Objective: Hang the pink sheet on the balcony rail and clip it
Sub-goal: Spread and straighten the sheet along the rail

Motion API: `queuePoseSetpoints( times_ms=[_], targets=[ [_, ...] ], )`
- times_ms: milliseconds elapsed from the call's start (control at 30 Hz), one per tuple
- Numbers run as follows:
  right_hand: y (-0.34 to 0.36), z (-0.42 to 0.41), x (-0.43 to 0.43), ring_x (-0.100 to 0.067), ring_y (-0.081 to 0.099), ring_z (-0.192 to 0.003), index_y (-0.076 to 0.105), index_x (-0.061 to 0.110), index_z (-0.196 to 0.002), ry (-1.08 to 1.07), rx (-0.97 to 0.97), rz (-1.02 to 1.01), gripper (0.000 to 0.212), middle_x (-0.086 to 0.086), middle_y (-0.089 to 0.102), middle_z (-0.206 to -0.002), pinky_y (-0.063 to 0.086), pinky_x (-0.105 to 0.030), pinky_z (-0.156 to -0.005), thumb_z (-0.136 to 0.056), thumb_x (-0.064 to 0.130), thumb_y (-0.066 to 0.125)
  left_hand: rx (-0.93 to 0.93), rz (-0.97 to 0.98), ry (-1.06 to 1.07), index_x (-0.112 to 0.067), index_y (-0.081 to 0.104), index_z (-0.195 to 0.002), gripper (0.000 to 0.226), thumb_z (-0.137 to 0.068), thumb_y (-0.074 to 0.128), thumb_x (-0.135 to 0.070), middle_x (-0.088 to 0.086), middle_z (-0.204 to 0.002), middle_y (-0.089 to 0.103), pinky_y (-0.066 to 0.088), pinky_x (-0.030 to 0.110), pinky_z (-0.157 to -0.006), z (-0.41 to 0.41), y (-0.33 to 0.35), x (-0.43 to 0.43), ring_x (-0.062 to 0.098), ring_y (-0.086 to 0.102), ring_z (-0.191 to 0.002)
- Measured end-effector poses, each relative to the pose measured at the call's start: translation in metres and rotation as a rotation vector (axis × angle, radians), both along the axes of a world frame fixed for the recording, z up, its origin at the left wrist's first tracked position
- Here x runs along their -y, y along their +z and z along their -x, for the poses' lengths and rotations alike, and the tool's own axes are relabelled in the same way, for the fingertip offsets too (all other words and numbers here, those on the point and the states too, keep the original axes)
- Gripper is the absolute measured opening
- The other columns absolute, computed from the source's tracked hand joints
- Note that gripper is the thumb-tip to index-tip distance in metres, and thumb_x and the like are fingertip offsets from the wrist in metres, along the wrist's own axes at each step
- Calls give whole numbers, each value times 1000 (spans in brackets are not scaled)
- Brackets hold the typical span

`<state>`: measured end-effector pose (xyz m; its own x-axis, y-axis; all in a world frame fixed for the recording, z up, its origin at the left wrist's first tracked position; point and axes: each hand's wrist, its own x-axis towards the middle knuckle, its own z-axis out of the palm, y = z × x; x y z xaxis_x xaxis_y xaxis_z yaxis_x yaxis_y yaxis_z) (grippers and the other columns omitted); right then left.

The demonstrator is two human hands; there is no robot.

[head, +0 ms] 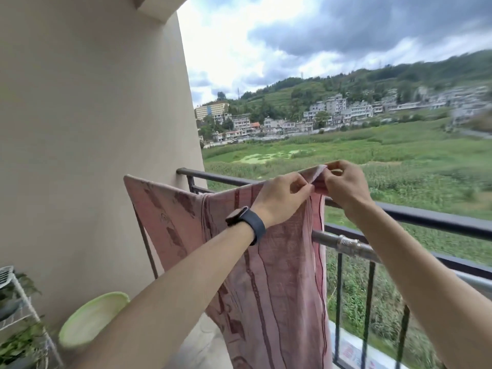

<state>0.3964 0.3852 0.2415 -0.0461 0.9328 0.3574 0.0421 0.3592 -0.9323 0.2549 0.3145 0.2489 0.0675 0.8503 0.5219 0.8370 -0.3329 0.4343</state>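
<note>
No legible text, label, brand, number or sign is showing in the head view. The dark watch (246, 218) on the left wrist is turning its face away from the camera, so no display is reading. Red marks are appearing on a pale strip (354, 352) at the foot of the railing, near the lower edge of the view, but they are blurring too much to read. The pink sheet (266, 275) is carrying only a printed pattern of stripes and shapes, not lettering. The distant buildings (327, 107) are showing no readable signs.
</note>
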Motion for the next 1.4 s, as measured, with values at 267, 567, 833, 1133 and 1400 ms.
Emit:
queuePoseSetpoints(
  times_ms=[267,567,833,1133,1400],
  targets=[
    [-23,-108,57,-19,66,-72,64,10,-96,-270,-257,38,13,-6,68,-87,53,-27,-54,-101,15,54,0,81,-334,-22,70,-101,16,-93,63,-34,-9,-90,70,53,19,-73,-98,-16,30,2,64,-78],
    [-59,-249,142,-14,58,-80,58,14,-103,-787,-252,12,14,5,58,-84,49,-22,-63,-102,25,50,-157,-72,-196,-28,48,-134,41,-94,53,-39,6,-120,59,43,41,-98,-136,-75,56,24,48,-118],
    [-55,-318,224,-7,56,-75,64,13,-104,-828,42,42,16,4,62,-88,45,-19,-60,-101,23,52,-271,33,-407,-31,56,-131,41,-96,45,-50,-1,-108,67,47,34,-85,-232,-76,90,21,60,-104],
    [-87,-385,282,-18,68,-96,57,5,-119,-536,56,244,35,-8,69,-108,58,-31,-80,-92,23,69,-252,96,-588,-35,60,-121,36,-93,47,-55,-4,-113,68,54,39,-85,-354,-66,112,20,65,-101],
    [-71,-487,308,-10,70,-88,62,16,-109,-870,29,-17,32,5,70,-95,59,-26,-79,-83,24,79,-57,188,-701,-27,72,-106,29,-92,60,-50,-5,-93,72,56,31,-76,-474,-56,137,13,66,-87]
  ],
)
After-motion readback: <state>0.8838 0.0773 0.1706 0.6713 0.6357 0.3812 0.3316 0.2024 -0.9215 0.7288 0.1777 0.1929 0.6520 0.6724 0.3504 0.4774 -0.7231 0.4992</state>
